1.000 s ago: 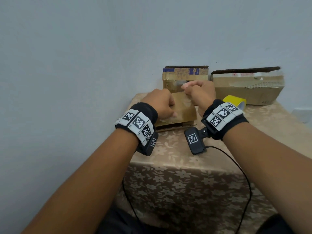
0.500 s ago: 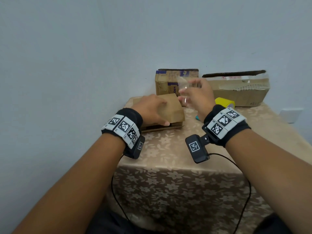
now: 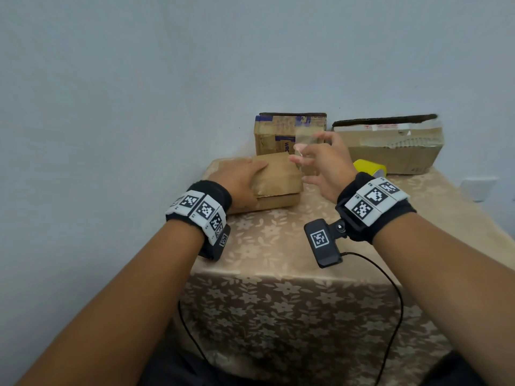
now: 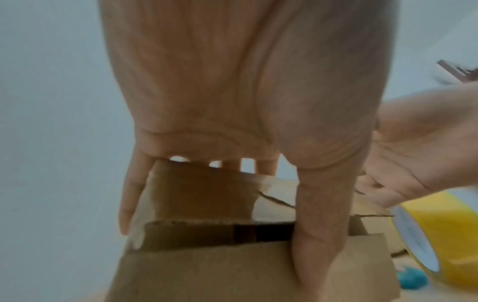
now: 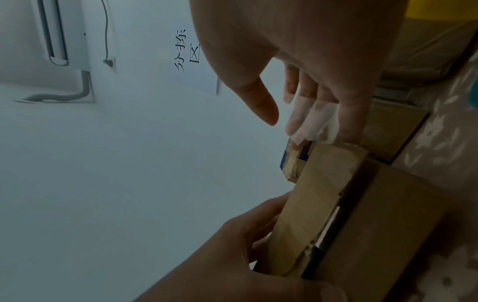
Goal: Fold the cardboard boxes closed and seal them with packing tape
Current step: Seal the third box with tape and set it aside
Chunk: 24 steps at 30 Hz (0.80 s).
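A small brown cardboard box (image 3: 276, 182) lies on the table at the left, its top flaps folded down. My left hand (image 3: 239, 179) grips it, fingers over the top flap (image 4: 201, 190) and thumb down the front wall. My right hand (image 3: 323, 162) hovers just right of the box with fingers spread. A short strip of clear tape (image 3: 302, 143) clings to its straight fingertips (image 5: 310, 122), and the thumb stands apart from it. The yellow tape roll (image 3: 369, 168) sits behind my right wrist.
Two more cardboard boxes stand against the wall: a taped one with blue print (image 3: 289, 132) and a long one (image 3: 390, 146). A small blue object (image 4: 411, 280) lies by the roll. The floral tablecloth (image 3: 278, 246) has bare room in front; a cable hangs off the front edge.
My right hand has lifted off the box top, carrying the clear tape strip, and its fingers have spread. My left hand has uncurled from a fist and now grips the box.
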Available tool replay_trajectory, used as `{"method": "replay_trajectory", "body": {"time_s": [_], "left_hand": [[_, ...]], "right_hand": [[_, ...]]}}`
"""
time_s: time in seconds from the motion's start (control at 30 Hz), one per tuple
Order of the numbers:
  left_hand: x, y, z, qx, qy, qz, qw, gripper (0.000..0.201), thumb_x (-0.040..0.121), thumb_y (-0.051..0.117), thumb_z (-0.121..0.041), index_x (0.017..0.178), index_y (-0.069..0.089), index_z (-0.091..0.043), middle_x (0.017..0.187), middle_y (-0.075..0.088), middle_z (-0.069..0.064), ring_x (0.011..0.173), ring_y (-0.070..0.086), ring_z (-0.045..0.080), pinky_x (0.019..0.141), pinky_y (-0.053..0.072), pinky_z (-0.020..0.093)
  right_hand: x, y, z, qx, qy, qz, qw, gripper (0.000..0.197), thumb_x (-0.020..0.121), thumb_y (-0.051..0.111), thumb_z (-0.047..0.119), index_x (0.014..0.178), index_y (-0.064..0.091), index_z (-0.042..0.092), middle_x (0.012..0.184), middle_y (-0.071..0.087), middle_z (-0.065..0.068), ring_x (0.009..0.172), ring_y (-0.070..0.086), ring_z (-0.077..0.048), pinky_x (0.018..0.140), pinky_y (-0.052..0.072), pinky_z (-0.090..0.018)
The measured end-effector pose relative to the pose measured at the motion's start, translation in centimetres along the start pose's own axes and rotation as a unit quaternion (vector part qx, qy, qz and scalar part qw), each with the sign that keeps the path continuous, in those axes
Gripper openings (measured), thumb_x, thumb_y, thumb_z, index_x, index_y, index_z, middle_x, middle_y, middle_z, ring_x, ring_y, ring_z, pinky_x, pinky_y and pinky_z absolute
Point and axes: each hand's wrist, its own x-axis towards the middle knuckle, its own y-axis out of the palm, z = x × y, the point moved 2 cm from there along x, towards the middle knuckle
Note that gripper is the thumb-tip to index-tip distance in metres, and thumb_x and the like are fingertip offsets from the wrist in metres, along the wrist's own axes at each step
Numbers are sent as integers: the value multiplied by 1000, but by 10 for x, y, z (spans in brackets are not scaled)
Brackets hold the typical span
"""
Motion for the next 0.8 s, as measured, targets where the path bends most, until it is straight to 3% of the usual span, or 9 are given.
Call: {"method": "replay_trajectory", "body": {"time_s": [0.07, 0.2, 0.37, 0.43, 0.57, 0.63, 0.73, 0.8], "left_hand": [[0, -6, 5, -27, 1, -25, 999, 93, 81, 80, -36, 158, 29, -33, 157, 42, 1, 139, 43, 25, 111, 36, 35], [-2, -21, 15, -118, 8, -72, 990, 76, 82, 80, -47, 149, 46, -37, 143, 57, -2, 127, 55, 23, 103, 44, 35], [-4, -27, 18, -162, 48, -98, 981, 62, 90, 71, -49, 143, 42, -35, 145, 42, -1, 125, 49, 22, 104, 43, 42], [-3, -26, 21, -177, 57, -101, 977, 54, 92, 68, -48, 136, 41, -35, 145, 33, -3, 122, 47, 22, 102, 44, 41], [3, -24, 28, -180, 79, -152, 969, 39, 100, 61, -38, 138, 53, -34, 157, 30, 0, 141, 35, 26, 117, 32, 45], [6, -20, 26, -155, 74, -173, 970, 44, 103, 54, -40, 146, 52, -33, 165, 26, 0, 149, 26, 29, 122, 23, 49], [10, -13, 21, -83, 49, -118, 988, 81, 89, 43, -78, 158, 28, -38, 169, 16, -7, 155, 10, 26, 124, 15, 57], [13, -12, 22, -31, 40, -110, 993, 92, 84, 47, -83, 160, 20, -38, 169, 16, -9, 155, 10, 25, 121, 17, 62]], "right_hand": [[0, 0, 3, 9, -15, -1, 1000, 44, 94, 59, 2, 129, 47, 26, 115, 70, -2, 105, 74, -21, 79, 52, -43], [1, 2, 8, 50, -63, 5, 997, 53, 91, 60, -7, 133, 47, 22, 123, 70, -8, 105, 75, -23, 94, 58, -45], [-2, 4, 11, 174, -89, 28, 980, 59, 91, 55, -14, 140, 40, 13, 131, 65, -16, 120, 68, -30, 106, 53, -42], [-2, 1, 15, 226, -84, 32, 970, 61, 90, 57, -13, 140, 41, 15, 132, 65, -16, 121, 67, -29, 107, 52, -46], [-2, -5, 24, 262, -74, 31, 962, 64, 89, 57, -11, 141, 42, 23, 135, 65, -8, 119, 68, -26, 91, 54, -56], [-3, -5, 22, 268, -68, 29, 961, 65, 87, 58, -10, 140, 43, 24, 136, 65, -6, 121, 67, -27, 95, 50, -61], [-2, -6, 19, 273, -64, 25, 959, 64, 86, 60, -9, 138, 44, 25, 136, 65, -6, 122, 66, -26, 106, 43, -64], [-2, -5, 20, 279, -61, 27, 958, 60, 90, 57, -9, 137, 44, 26, 135, 66, -6, 122, 67, -25, 109, 39, -66]]}}
